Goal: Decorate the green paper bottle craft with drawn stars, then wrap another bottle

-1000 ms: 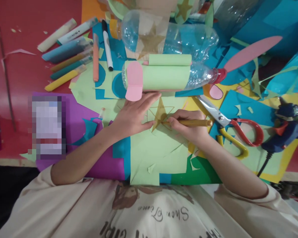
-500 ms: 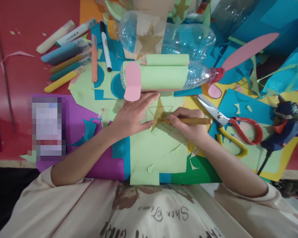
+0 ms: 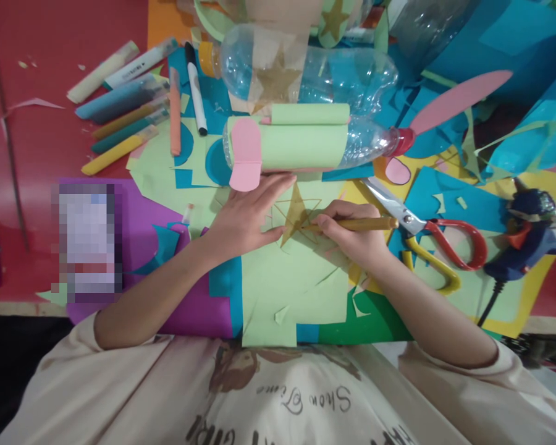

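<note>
My right hand point(image 3: 354, 232) grips a golden-brown marker point(image 3: 375, 224), its tip touching a star point(image 3: 296, 213) drawn on light green paper point(image 3: 269, 278). The star's outline shows, with its middle and some points coloured in. My left hand point(image 3: 252, 213) lies flat on the paper, fingers spread, left of the star. Its fingertips are close under a clear bottle point(image 3: 368, 139) lying on its side, wrapped in green paper point(image 3: 306, 145), with a pink paper piece point(image 3: 246, 151) at its base and a red cap point(image 3: 402, 142).
Scissors point(image 3: 408, 219) with red and yellow handles and a blue glue gun point(image 3: 519, 238) lie on the right. Several markers point(image 3: 120, 133) lie at upper left, above a blurred phone point(image 3: 90, 241). Another bottle point(image 3: 361, 71) with a brown star point(image 3: 278, 77) lies behind.
The marker has tilted slightly in my right hand, its tip still at the star. My left hand stays in place. The whole view has shifted a little.
</note>
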A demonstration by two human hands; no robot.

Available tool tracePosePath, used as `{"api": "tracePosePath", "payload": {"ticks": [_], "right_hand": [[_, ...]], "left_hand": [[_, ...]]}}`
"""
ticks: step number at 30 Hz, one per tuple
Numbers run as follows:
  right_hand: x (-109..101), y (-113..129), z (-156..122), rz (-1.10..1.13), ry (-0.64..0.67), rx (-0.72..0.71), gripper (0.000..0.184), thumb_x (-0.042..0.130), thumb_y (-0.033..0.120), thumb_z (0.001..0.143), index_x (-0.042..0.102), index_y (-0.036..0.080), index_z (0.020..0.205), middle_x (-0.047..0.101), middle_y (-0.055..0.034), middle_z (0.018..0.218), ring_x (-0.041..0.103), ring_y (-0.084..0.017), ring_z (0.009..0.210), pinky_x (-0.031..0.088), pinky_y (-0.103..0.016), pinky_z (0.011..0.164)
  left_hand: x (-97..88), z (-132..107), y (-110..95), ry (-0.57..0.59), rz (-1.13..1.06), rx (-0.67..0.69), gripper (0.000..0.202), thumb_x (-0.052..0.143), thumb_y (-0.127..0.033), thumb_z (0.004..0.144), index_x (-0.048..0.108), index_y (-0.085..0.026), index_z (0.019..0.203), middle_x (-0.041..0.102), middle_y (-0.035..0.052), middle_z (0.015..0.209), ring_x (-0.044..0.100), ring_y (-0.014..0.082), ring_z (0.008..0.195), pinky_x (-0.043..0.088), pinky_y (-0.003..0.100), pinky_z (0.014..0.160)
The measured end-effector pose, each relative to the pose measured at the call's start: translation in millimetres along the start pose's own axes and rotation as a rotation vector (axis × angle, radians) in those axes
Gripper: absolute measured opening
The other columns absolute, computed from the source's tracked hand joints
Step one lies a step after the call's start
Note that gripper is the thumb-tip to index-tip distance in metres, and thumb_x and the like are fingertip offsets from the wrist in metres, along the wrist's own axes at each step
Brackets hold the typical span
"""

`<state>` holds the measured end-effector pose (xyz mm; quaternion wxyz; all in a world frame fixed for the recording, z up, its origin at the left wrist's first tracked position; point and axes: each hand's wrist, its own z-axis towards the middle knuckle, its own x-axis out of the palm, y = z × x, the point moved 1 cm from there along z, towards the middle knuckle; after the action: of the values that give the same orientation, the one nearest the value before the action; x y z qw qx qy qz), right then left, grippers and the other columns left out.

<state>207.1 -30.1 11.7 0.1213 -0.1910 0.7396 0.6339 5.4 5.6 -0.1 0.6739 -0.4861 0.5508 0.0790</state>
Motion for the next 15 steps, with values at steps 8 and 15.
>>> {"api": "tracePosePath", "payload": {"ticks": [8, 15], "right_hand": [[0.0, -3.5, -0.9, -0.008, 0.02, -0.046, 0.025, 0.058, 0.032, 0.074, 0.053, 0.019, 0.053, 0.051, 0.0024, 0.047, 0.042, -0.008, 0.045, 0.031, -0.023, 0.045], [-0.4, -0.5, -2.3, -0.07, 0.042, 0.048, 0.025, 0.055, 0.034, 0.07, 0.049, 0.019, 0.051, 0.048, 0.0024, 0.046, 0.041, -0.008, 0.045, 0.029, -0.024, 0.044]], "left_hand": [[0.8, -1.0, 0.2, -0.006, 0.009, 0.001, 0.068, 0.057, -0.032, 0.087, 0.031, -0.019, 0.148, 0.042, 0.0108, 0.152, 0.039, 0.0298, 0.138, 0.03, 0.045, 0.116], [0.8, -0.1, 0.4, -0.007, 0.005, 0.005, 0.067, 0.057, -0.033, 0.087, 0.031, -0.022, 0.148, 0.043, 0.0091, 0.152, 0.041, 0.0287, 0.138, 0.03, 0.045, 0.116]]}}
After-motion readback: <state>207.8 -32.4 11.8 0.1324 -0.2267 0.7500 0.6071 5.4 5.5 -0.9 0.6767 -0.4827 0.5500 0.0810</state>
